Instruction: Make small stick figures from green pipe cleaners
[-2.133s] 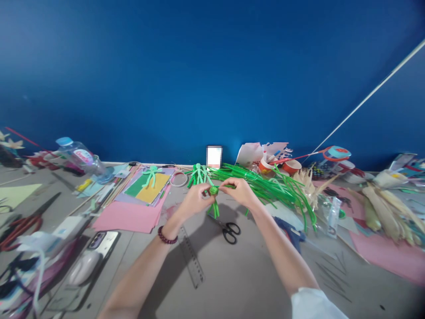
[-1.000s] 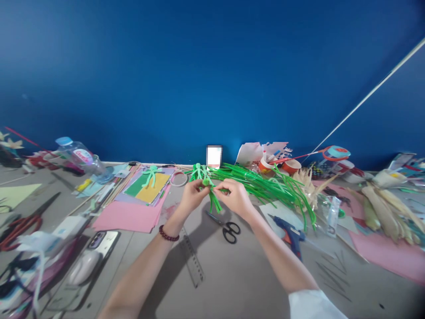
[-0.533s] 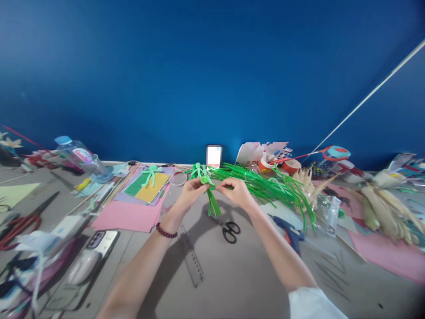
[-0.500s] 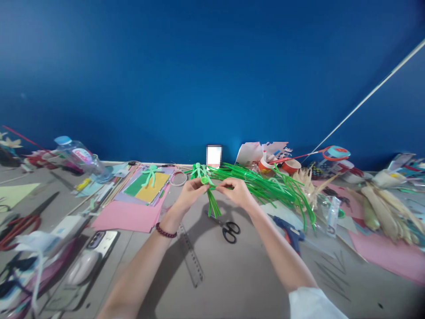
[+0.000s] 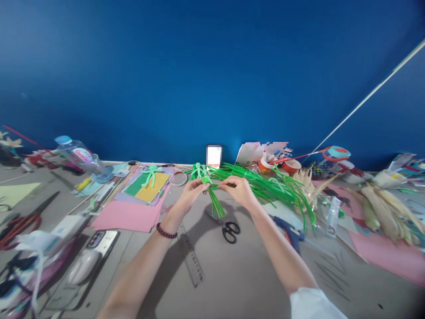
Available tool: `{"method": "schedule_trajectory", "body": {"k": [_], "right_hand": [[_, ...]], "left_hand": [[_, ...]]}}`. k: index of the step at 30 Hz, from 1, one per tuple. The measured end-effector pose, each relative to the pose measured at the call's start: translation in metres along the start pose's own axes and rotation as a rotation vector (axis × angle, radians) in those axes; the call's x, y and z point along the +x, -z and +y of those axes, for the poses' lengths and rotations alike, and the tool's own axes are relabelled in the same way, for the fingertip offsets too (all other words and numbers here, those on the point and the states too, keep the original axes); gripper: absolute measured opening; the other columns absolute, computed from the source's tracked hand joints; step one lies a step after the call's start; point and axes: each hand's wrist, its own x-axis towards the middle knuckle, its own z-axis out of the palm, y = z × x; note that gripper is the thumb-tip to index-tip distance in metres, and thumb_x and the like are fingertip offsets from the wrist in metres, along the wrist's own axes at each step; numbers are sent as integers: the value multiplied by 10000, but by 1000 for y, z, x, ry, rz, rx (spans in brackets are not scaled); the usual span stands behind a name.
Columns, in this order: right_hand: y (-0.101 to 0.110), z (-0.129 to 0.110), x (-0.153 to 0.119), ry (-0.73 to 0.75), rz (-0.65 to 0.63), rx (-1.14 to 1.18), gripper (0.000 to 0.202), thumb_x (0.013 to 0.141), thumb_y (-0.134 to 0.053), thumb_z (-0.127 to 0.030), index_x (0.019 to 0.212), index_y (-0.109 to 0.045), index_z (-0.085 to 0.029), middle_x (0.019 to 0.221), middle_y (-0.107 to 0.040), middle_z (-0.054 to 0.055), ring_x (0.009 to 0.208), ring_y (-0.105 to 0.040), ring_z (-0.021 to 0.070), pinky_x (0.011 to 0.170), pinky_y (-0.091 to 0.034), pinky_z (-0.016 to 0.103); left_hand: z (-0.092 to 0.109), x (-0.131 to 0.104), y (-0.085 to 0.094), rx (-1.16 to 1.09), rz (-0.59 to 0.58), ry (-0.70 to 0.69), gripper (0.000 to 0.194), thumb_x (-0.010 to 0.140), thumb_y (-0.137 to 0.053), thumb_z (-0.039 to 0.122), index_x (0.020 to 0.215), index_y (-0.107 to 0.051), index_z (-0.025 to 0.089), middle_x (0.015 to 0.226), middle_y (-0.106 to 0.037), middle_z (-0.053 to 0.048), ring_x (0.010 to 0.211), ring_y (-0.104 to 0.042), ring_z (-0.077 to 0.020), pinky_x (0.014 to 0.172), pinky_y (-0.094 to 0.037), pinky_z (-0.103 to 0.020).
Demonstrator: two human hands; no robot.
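Observation:
Over the middle of the table, my left hand (image 5: 192, 191) is closed on the top of a small bundle of green pipe cleaners (image 5: 216, 204), gathered into a bright green knot. The loose ends fan downward, above the tips of a pair of black-handled scissors (image 5: 230, 231). My right hand (image 5: 236, 188) pinches a thin green strand beside the bundle, which seems to run from the knot. Behind the hands stands a light green pipe-cleaner figure (image 5: 198, 170). To the right lies a large heap of green pipe cleaners (image 5: 255, 178).
A clear ruler (image 5: 190, 257) lies below my left hand. Pink paper (image 5: 128, 216), a phone (image 5: 105, 246) and a mouse (image 5: 84, 266) are at left. A blue glue gun (image 5: 289, 231) and corn husks (image 5: 381, 208) are at right. The blue wall (image 5: 212, 79) rises behind.
The bundle's loose ends have swung slightly right. My right hand has shifted a little away from the knot, and my left hand stays closed on the bundle.

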Motion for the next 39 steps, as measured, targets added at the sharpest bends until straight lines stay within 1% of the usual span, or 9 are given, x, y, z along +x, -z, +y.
{"method": "schedule_trajectory", "body": {"k": [3, 6, 12, 17, 23, 28, 31, 35, 39], "right_hand": [[-1, -1, -1, 15, 17, -24, 102, 721, -706, -289, 683, -731, -198, 727, -692, 37, 669, -621, 170, 629, -449, 278], [-2, -1, -1, 25, 19, -34, 111, 733, -690, -292, 691, -730, -197, 728, -692, 39, 667, -614, 167, 620, -443, 275], [0, 0, 0, 19, -49, 36, 118, 768, -635, -267, 773, -721, -185, 816, -700, 47, 754, -632, 168, 682, -459, 274], [2, -2, 0, 4, -33, 35, 128, 763, -634, -274, 766, -719, -179, 792, -687, 43, 710, -615, 158, 636, -444, 268], [5, -3, -1, 18, -85, 48, 132, 769, -634, -290, 764, -714, -186, 806, -687, 43, 755, -624, 168, 668, -453, 276], [7, -4, 0, 21, -86, 49, 119, 771, -638, -279, 761, -716, -190, 795, -677, 36, 741, -613, 159, 662, -447, 272], [8, -3, 1, 15, -115, 59, 116, 764, -656, -289, 763, -720, -193, 785, -671, 30, 747, -610, 159, 683, -454, 275], [9, -2, 1, 14, -154, 38, 106, 749, -677, -293, 751, -723, -198, 772, -662, 21, 727, -599, 152, 684, -453, 272], [9, -5, -1, 35, -116, -22, 81, 747, -667, -254, 722, -715, -192, 751, -647, 24, 702, -585, 144, 640, -446, 256]], "left_hand": [[0, 1, -3, 44, 49, 13, 264, 692, -701, 408, 643, -656, 153, 583, -557, 5, 577, -481, -113, 577, -390, -248], [-1, 2, -4, 32, 54, 16, 285, 660, -727, 427, 663, -661, 150, 588, -568, 7, 563, -474, -106, 558, -379, -242], [1, 0, -2, -2, -24, 19, 296, 650, -740, 424, 738, -693, 145, 693, -653, -24, 625, -532, -123, 605, -420, -245], [4, -2, -3, -2, -41, 6, 286, 627, -758, 406, 721, -683, 146, 675, -644, -22, 634, -541, -132, 628, -434, -254], [1, -3, -2, 5, -98, -1, 234, 680, -736, 373, 735, -682, 152, 732, -658, -32, 678, -563, -134, 671, -442, -256], [4, -5, -1, 33, -124, -6, 254, 690, -719, 402, 717, -657, 157, 689, -621, -20, 672, -554, -137, 682, -444, -263], [9, -8, -1, 147, -181, -69, 247, 719, -690, 396, 709, -636, 154, 676, -599, -19, 670, -540, -140, 679, -435, -263], [17, -12, -3, 423, -233, -188, 208, 783, -614, 350, 712, -621, 155, 700, -599, -30, 682, -531, -147, 631, -400, -243], [18, -13, -6, 631, -245, -267, 164, 810, -545, 268, 718, -623, 158, 681, -596, -26, 640, -512, -144, 577, -354, -235]]}}
